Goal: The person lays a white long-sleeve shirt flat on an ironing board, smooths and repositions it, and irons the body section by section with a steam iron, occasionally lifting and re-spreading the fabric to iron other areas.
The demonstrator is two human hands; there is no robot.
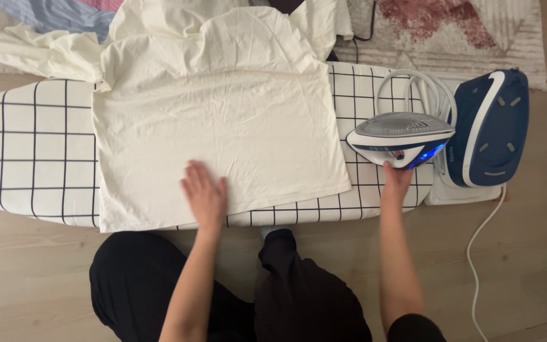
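The left hand (205, 196) lies flat and released on the cream cotton cloth (223, 126), pinning it smooth across the white black-gridded ironing board (33, 152); the right hand (397, 183) grasps the white-and-blue steam iron (400, 138) at the board's right end

1. i see a cream cloth (223, 126) spread flat, faintly creased, at the board's middle, bunched toward 12 o'clock.
2. i see a grey-white steam iron (401, 138) with blue light, sitting at 3 o'clock from the cloth, just beside its edge.
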